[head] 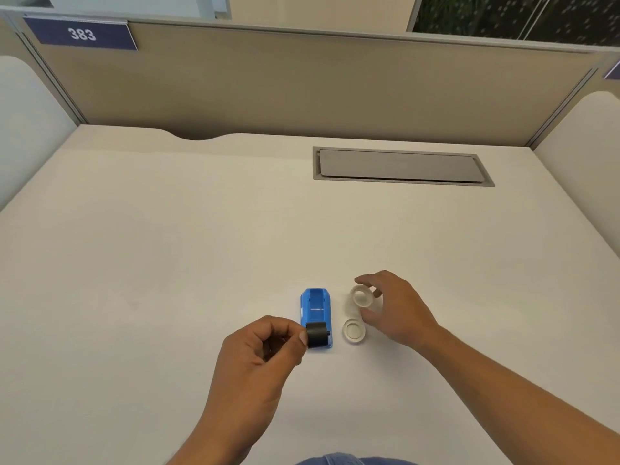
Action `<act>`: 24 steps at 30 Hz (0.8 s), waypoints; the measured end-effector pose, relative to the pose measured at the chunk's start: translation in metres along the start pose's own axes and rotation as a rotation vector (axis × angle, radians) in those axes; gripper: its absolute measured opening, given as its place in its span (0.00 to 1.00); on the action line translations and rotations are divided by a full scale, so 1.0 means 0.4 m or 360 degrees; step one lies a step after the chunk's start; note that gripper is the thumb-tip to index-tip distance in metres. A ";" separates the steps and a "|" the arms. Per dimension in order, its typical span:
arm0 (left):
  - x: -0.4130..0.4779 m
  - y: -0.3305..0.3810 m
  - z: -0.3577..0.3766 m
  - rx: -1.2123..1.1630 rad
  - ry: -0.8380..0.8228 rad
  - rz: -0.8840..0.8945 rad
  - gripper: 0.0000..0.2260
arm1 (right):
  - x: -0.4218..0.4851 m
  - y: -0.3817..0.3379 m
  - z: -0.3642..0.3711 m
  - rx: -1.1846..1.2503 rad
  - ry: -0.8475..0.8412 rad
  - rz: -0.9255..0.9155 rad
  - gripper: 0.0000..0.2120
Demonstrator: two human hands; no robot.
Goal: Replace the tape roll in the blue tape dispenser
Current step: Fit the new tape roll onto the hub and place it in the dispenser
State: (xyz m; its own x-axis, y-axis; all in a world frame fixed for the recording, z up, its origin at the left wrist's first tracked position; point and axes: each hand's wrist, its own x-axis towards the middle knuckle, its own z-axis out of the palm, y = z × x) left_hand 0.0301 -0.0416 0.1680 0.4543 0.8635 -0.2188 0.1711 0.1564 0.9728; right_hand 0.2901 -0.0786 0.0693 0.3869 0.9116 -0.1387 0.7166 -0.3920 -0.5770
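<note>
Left hand [265,350] pinches a spool [317,334] at the dispenser's [315,303] near end — right hand [399,307] beside it grips a roll [361,296].

your blue dispenser [315,305] lies lengthwise, black spool [318,334] at its near end; beside it, far white roll [361,305] tilted, near white roll [353,339] flat.

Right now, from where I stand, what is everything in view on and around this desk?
blue tape dispenser: one, blue, mid-desk.
black spindle: one, black, at the dispenser's near end.
far tape roll: one, whitish, right of the dispenser.
near tape roll: one, whitish, flat on the desk, right of the dispenser.
desk: one, off-white.
cable hatch: one, grey, far right of the desk.
partition: one, beige, behind the desk.
383 sign: one, dark blue, top left.
left hand: one, pinching the spindle.
right hand: one, fingers curled round the far roll.
</note>
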 end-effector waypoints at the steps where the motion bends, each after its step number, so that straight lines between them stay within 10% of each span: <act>1: 0.000 0.002 -0.001 0.0006 0.0003 0.0003 0.06 | -0.010 -0.008 -0.006 0.0064 0.0037 -0.0023 0.23; 12: -0.014 0.011 -0.006 -0.0025 0.0014 -0.0003 0.07 | -0.199 -0.154 -0.077 0.1167 0.0023 -0.0039 0.19; 24: -0.019 0.011 0.004 -0.0018 -0.0012 -0.0029 0.07 | -0.259 -0.218 -0.102 0.1401 0.0032 -0.0133 0.20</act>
State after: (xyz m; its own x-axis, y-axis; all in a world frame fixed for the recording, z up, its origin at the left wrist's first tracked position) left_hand 0.0286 -0.0482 0.1741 0.4577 0.8570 -0.2368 0.1693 0.1775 0.9695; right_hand 0.2111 -0.1439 0.1670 0.3693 0.9275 -0.0588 0.0394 -0.0788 -0.9961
